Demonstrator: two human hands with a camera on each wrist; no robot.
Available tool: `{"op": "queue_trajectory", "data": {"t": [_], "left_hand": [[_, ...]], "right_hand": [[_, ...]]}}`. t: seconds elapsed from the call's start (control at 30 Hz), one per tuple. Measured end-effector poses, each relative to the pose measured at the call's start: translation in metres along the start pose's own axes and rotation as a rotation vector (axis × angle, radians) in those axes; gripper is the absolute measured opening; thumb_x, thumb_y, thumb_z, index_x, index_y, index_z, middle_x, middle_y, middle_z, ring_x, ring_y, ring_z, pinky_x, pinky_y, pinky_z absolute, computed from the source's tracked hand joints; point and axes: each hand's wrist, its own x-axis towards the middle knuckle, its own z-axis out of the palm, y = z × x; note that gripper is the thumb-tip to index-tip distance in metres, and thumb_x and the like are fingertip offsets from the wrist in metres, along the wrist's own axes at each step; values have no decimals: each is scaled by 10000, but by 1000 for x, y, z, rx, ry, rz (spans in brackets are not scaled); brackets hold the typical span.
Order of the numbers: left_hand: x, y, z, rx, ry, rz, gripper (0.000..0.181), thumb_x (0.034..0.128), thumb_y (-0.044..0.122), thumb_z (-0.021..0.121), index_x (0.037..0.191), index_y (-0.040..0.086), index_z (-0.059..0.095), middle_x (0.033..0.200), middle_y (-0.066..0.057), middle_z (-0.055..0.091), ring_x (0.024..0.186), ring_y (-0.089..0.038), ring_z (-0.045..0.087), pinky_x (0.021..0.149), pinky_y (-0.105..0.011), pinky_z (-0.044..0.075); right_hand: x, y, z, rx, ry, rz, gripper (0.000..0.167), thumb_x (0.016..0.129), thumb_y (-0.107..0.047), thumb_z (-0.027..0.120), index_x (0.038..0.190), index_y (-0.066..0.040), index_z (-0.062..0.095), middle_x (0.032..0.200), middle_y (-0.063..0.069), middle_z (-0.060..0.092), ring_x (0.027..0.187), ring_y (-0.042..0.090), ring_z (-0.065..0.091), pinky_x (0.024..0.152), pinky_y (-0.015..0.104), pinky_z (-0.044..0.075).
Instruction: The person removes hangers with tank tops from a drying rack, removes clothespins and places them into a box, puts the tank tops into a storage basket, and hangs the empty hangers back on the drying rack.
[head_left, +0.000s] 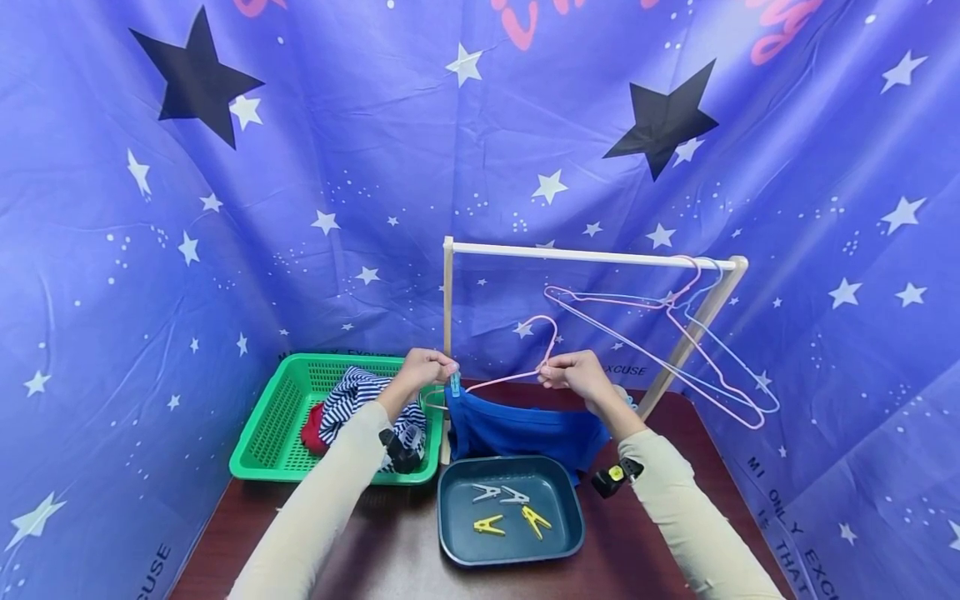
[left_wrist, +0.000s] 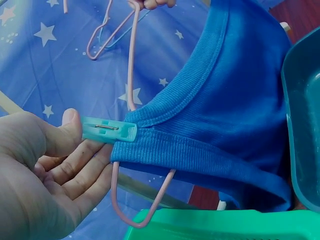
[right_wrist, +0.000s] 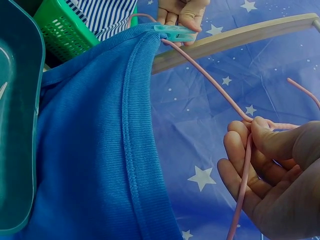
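Note:
My left hand pinches a light blue clothespin between thumb and fingers. The clothespin bites the ribbed edge of a blue tank top, over the arm of a pink hanger. One rounded end of that hanger pokes out below the fabric in the left wrist view. At the hanger's neck, below the hook, my right hand grips the wire with thumb and fingertips. The top hangs down from the hanger, behind the dark tray. A light blue piece shows at its right end, partly hidden by my right arm.
A dark tray in front holds grey and yellow clothespins. To the left, a green basket contains striped cloth and red cloth. A rack stands behind, with pink and blue hangers on its right end.

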Motion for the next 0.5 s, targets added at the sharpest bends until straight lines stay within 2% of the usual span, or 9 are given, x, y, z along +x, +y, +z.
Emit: {"op": "queue_trajectory", "data": {"t": [0.13, 0.27, 0.37, 0.5], "left_hand": [[1, -2, 3, 27, 29, 11, 145, 913, 39, 699, 1022, -24, 771, 1093, -129, 736, 914, -188, 660, 940, -420, 582], [1, -3, 4, 44, 44, 31, 152, 916, 52, 697, 1020, -31, 768, 1070, -129, 735, 917, -206, 655, 970, -475, 566], [1, -3, 6, 44, 55, 47, 158, 917, 59, 700, 1022, -39, 764, 1059, -131, 734, 906, -209, 653, 989, -512, 552], [-1, -5, 8, 47, 76, 72, 175, 922, 74, 708, 1023, -62, 753, 1035, -142, 741, 849, -191, 673, 952, -499, 570]], "right_hand": [[0, 1, 0, 5, 3, 2, 232, 964, 18, 646, 1100, 204, 672, 778, 48, 765, 724, 118, 738, 702, 215, 607], [-1, 1, -1, -6, 9, 7, 230, 966, 7, 649, 1101, 191, 680, 772, 33, 762, 760, 171, 756, 708, 224, 612], [0, 2, -1, -4, 6, 5, 232, 969, 6, 645, 1104, 192, 678, 780, 37, 765, 746, 147, 751, 711, 228, 614], [1, 4, -1, 9, 1, 4, 230, 967, 11, 645, 1096, 200, 675, 784, 42, 766, 699, 79, 725, 711, 228, 614]]}}
